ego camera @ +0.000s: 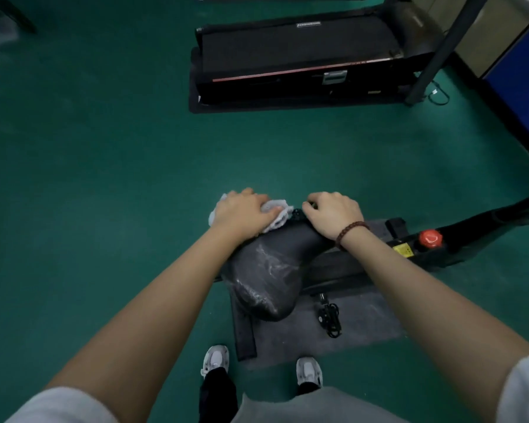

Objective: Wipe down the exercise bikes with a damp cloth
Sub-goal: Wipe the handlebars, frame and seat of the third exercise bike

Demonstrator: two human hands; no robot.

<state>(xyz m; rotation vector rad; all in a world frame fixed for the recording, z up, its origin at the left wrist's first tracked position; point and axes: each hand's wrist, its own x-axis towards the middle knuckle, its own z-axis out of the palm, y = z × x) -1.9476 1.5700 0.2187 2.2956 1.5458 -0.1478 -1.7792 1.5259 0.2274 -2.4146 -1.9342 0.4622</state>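
Both of my hands are on the front end of the black saddle [266,270] of the exercise bike [342,265], just below the middle of the frame. My left hand [245,213] lies palm down on a bunched white cloth [278,212], its fingers curled over it and pressing it onto the narrow nose of the saddle; the cloth spills out on both sides of the hand. My right hand [333,215] is just beside it, apart from the cloth, its fingers bent over the edge of the saddle's nose and gripping it, with a brown bead bracelet [350,232] round the wrist. Clear plastic film, wrinkled and shiny, covers the wide rear part of the saddle. To the right of my right forearm, on the bike's dark frame, sit a red knob [430,238] and a yellow label [403,250] close together. A grey mat [367,322] lies under the bike on the green floor [104,148], and a black cable [330,317] is coiled on it. My two pale shoes [216,360] stand at the mat's near edge, at the bottom centre. A black treadmill [300,50] lies in the upper centre, well apart from the bike, and a blue panel [522,87] stands at the upper right edge.
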